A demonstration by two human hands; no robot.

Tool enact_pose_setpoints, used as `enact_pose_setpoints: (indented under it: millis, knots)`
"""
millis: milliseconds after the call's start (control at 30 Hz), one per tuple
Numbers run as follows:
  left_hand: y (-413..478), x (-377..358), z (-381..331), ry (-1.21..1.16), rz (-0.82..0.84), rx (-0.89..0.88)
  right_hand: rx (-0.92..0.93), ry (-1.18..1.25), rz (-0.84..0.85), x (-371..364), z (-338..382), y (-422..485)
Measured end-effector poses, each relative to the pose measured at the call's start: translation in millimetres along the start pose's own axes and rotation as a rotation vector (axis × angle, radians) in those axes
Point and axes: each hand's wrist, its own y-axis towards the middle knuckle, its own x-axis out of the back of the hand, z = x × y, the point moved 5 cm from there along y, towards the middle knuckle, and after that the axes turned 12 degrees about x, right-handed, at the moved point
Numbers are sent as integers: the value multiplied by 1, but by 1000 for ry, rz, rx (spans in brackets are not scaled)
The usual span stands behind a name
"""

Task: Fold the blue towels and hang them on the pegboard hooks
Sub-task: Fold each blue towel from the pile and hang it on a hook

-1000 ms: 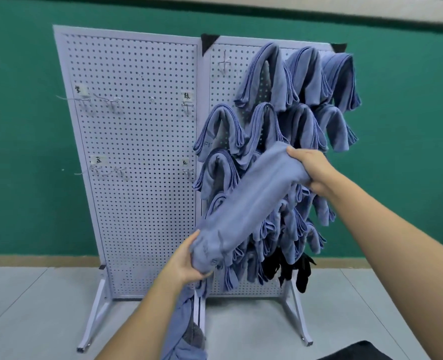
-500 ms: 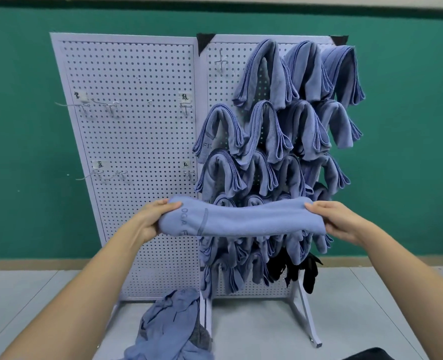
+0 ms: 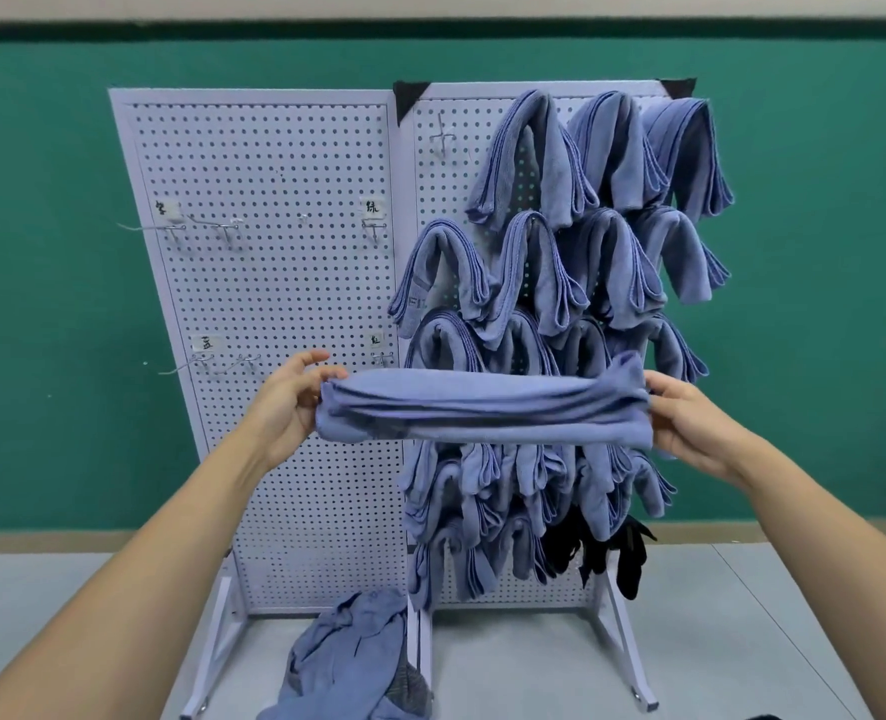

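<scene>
many blue towels (image 3: pixel 534 262) already hang folded over hooks on the right half of the pegboard (image 3: pixel 274 304), packed in rows from top to bottom, so most of the job looks done. one more folded towel (image 3: pixel 482 407) is held in the air in front of the board, stretched level as a long band between both hands. the left hand (image 3: pixel 284 407) has its fingers (image 3: pixel 305 362) and thumb closed on the left end, and the right hand (image 3: pixel 690 428) has its fingers curled round the right end, so both are gripping cloth. folding of this piece seems finished or nearly so, and what it needs next is a hook to be draped over. one bare hook (image 3: pixel 443 140) shows at the top left of the right panel, and several more hooks (image 3: pixel 222 231) stick out bare on the left panel beside small labels. left to do: a crumpled heap of blue cloth (image 3: pixel 347 662) lies on the bench (image 3: pixel 742 641) at the foot of the board, not yet folded; how many towels are in it i cannot tell. some black items (image 3: pixel 602 553) hang low on the right, not part of this job as far as i can judge
</scene>
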Motion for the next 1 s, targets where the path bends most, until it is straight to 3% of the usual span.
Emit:
enact_pose_setpoints:
  millis: [67, 200, 400, 600, 700, 833, 933, 1000]
  knots:
    - [-4, -9, 2, 9, 29, 19, -6, -11, -38, -2, 0, -2]
    - [-4, -15, 7, 351, -79, -4, -26, 62, -79, -6, 0, -2]
    - [-2, -18, 19, 612, -79, 43, 70, -215, -138, -7, 17, 2]
    - [2, -3, 34, 563, -110, 212, 72, -280, -123, -14, 37, 7]
    - [3, 1, 51, 546, -117, 336, 120, -197, -144, -33, 61, 17]
    - [0, -4, 80, 659, -123, 468, 101, -110, -26, -82, 95, 40]
    - [-3, -21, 84, 754, -141, 381, 40, -167, 45, -118, 108, 54]
    - [-9, -45, 79, 642, -40, 269, 5, -216, 69, -140, 111, 57]
